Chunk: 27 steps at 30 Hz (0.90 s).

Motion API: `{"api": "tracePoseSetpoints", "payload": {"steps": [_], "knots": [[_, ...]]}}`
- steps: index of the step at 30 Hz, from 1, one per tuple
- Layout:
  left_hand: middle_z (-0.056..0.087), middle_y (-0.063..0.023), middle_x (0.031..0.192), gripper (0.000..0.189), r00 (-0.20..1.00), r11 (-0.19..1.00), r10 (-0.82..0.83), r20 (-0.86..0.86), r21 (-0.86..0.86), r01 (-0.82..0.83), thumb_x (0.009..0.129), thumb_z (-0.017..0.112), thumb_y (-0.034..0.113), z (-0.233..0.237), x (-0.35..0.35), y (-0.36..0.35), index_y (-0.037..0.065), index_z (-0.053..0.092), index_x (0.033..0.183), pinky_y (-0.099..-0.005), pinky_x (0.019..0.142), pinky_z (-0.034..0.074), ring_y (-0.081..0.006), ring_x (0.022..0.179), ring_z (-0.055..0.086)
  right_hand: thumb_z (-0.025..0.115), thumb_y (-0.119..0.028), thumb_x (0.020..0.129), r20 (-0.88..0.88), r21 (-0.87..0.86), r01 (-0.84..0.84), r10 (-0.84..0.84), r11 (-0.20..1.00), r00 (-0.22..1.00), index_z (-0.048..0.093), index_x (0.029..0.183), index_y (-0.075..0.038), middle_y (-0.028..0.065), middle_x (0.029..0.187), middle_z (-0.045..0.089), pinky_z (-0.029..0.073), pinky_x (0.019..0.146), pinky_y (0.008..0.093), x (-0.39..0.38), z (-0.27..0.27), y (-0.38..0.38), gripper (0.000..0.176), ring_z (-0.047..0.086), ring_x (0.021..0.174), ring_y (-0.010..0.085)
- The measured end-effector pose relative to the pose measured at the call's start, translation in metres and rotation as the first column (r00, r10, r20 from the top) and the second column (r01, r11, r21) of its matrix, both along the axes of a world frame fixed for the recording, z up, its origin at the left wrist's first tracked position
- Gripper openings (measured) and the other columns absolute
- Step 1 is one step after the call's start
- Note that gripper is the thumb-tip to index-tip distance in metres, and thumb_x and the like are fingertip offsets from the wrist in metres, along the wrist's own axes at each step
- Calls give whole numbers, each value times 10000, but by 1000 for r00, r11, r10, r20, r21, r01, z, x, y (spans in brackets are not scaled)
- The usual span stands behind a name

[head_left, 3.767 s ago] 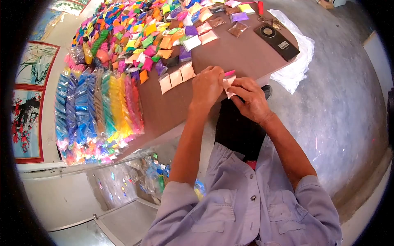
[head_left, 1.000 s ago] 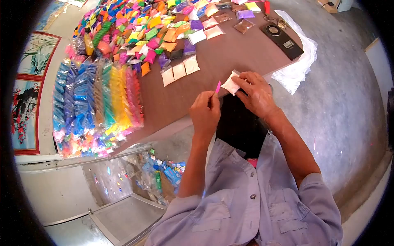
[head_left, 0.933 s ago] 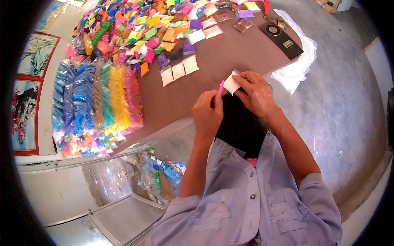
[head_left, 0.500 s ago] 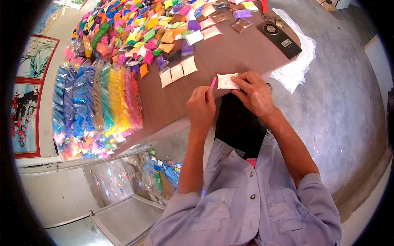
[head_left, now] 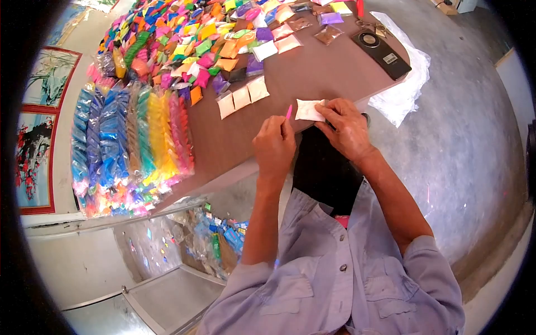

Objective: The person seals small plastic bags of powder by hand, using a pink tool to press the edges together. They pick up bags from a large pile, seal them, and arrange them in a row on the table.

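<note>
My left hand (head_left: 273,139) is closed near the table's front edge, with a thin pink stick (head_left: 289,111) poking up from its fingers. Just right of the stick, my right hand (head_left: 345,124) pinches the right side of a small white packet (head_left: 308,110) between thumb and fingers. The packet's right end is hidden under those fingers. Three pale packets (head_left: 241,97) lie side by side on the brown table (head_left: 223,139), up and left of my hands.
Many small coloured packets (head_left: 206,47) cover the back left of the table. Long bags of coloured pieces (head_left: 114,134) lie at the left. A black device (head_left: 382,54), keys (head_left: 379,29) and a white plastic sheet (head_left: 399,100) are at the right.
The pink stick has tilted slightly and shifted a little left with my left hand. My right hand and the white packet have barely moved.
</note>
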<state>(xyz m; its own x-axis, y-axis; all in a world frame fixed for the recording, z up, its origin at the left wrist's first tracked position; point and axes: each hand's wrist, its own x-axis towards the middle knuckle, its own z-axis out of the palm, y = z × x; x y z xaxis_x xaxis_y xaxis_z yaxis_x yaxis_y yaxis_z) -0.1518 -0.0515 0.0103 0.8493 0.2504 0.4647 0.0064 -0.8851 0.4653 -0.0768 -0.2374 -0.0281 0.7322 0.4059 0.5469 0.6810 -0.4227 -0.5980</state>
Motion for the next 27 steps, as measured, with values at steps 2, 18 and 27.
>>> {"api": "tracePoseSetpoints", "payload": {"steps": [2, 18, 27], "knots": [[680, -166, 825, 76, 998, 999, -44, 40, -16, 45, 960, 692, 74, 0, 5, -13, 23, 672, 908, -447, 661, 534, -358, 729, 683, 852, -132, 800, -3, 10, 7, -7, 1000, 1000, 746, 1170, -81, 86, 1066, 668, 561, 864, 415, -2, -1, 0, 389, 655, 1018, 312], [734, -126, 818, 92, 997, 966, 50, 62, -257, -32, 959, 735, 78, 20, 0, 9, 5, 752, 1013, -319, 644, 535, -178, 684, 692, 770, -198, 946, -88, 62, 82, -77, 995, 993, 763, 1103, -50, 89, 936, 714, 574, 726, 398, -6, 26, -2, 215, 709, 838, 286], [746, -155, 894, 76, 984, 979, -173, 30, -107, 175, 940, 754, 81, 5, 8, -28, 23, 752, 989, -375, 655, 560, -294, 746, 730, 656, -384, 1053, -799, 302, 106, 190, 948, 571, 761, 946, 3, 55, 720, 730, 537, 657, 296, -5, -12, 4, 415, 688, 675, 118]]}}
